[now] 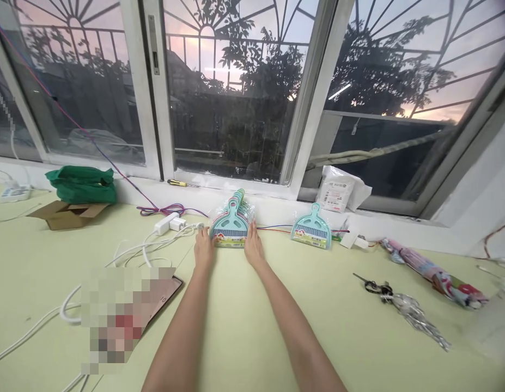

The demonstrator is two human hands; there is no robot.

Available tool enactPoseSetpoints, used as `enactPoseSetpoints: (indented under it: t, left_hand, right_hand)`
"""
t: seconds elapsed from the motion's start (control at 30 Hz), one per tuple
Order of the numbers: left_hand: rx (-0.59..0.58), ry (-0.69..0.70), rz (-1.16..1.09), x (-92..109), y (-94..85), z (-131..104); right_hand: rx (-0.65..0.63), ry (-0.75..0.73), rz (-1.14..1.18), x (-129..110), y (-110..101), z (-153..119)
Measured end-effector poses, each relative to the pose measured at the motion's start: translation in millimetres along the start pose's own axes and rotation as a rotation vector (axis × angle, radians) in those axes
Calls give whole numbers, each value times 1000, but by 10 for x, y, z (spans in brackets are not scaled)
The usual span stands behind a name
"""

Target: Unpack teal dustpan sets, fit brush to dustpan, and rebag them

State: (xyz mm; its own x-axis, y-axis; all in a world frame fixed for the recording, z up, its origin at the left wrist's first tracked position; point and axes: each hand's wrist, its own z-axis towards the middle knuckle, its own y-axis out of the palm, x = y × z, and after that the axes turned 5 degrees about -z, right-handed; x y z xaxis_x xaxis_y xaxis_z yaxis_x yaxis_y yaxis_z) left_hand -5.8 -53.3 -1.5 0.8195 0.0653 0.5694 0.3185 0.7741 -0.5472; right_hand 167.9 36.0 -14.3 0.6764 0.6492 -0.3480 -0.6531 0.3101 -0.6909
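Pale green tabletop beneath barred windows bears a row of packaged dustpans near its far edge — the person's left hand and right hand, uncurled, touch either side.

On the counter, stacked dustpan sets sit at twelve o'clock between the hands, a single set at one, keys at two, phone at ten; behind, the window

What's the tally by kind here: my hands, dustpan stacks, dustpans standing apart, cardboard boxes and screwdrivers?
Hands (left hand, right hand): 2
Dustpan stack: 1
Dustpan standing apart: 1
Cardboard box: 1
Screwdriver: 1
Total: 6
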Motion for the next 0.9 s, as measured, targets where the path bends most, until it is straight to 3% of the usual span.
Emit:
enactPoseSetpoints:
  t: [0.17, 0.27, 0.33, 0.4, 0.5, 0.6, 0.67, 0.73, 0.8, 0.9]
  left_hand:
    - [0, -38, 42, -30, 49, -15]
    - [45, 70, 4, 57, -5, -53]
    - [77, 191, -30, 169, -62, -98]
    - [55, 320, -69, 302, -95, -157]
    - [-67, 438, -106, 474, -58, -237]
    - [-199, 481, -45, 539, 22, -259]
    - [-226, 494, 13, 518, 50, -231]
    - [-192, 486, 42, 473, 54, -187]
    - [-133, 464, 55, 432, 53, -152]
    - [-84, 443, 53, 409, 69, -128]
  right_hand:
    - [-78, -40, -67, -1, -44, -17]
    - [-103, 16, -33, 40, -211, -32]
    - [-34, 88, 1, 165, -384, -45]
    - [88, 166, 16, 411, -609, -79]
    - [249, 286, 5, 985, -1008, -207]
    - [481, 554, 11, 1661, -1365, -397]
    - [610, 732, 66, 2078, -1515, -497]
    - [542, 833, 140, 2424, -1577, -533]
    - [451, 842, 248, 2681, -1569, -502]
    - [441, 838, 304, 2885, -1500, -402]
